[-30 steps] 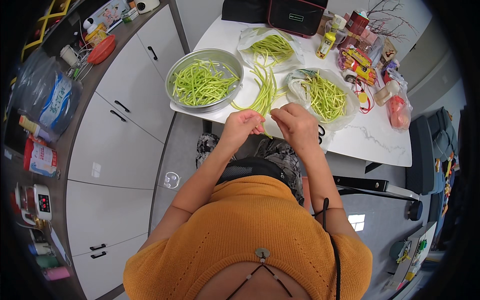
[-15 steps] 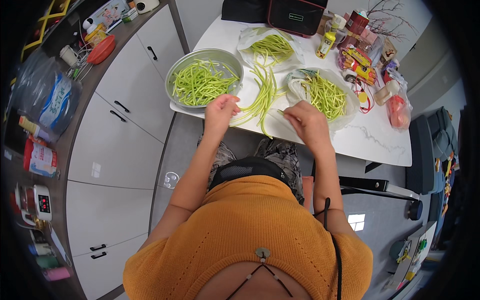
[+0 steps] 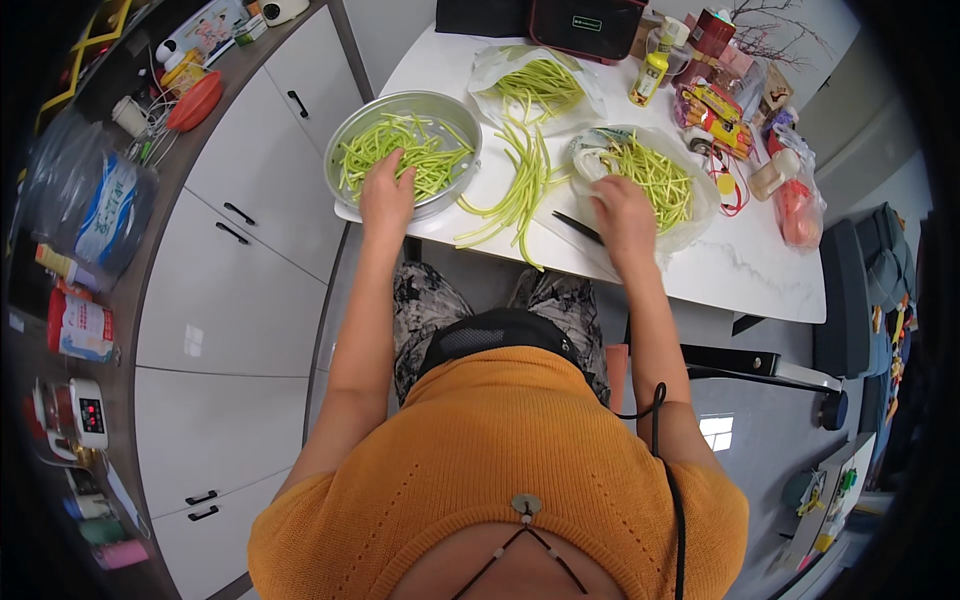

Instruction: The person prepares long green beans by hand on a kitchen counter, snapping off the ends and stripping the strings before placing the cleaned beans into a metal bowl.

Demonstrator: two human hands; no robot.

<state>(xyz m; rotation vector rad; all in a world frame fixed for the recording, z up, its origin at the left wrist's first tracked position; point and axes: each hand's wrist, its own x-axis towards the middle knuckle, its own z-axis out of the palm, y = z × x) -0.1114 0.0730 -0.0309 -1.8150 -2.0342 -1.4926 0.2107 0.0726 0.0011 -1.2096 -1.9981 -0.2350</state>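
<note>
My left hand (image 3: 387,195) reaches over the near rim of a round metal basin (image 3: 472,170), its thumb apart from its fingers, against the short green stalks (image 3: 425,175) inside, which look like cut garlic scapes. My right hand (image 3: 626,222) is curled, fingers bent inward, at the left edge of a white plastic bag (image 3: 690,232) of paler green pieces (image 3: 655,182). Whatever its fingers may hold is hidden. Between the hands lies a loose bunch of long stalks (image 3: 522,195) on the white table. A slim black object (image 3: 577,227), perhaps a knife, lies beside my right hand.
Farther back, another plastic bag (image 3: 590,108) holds more stalks. A yellow bottle (image 3: 650,78), snack packets (image 3: 715,115) and a bag of red items (image 3: 798,215) crowd the right side. Dark bags (image 3: 590,30) stand at the far edge; white cabinets (image 3: 235,270) are on the left.
My left hand has moved left and forward from the basin's right edge to over its stalks. My right hand has shifted to the right, closer to the bag, uncovering the slim black object.
</note>
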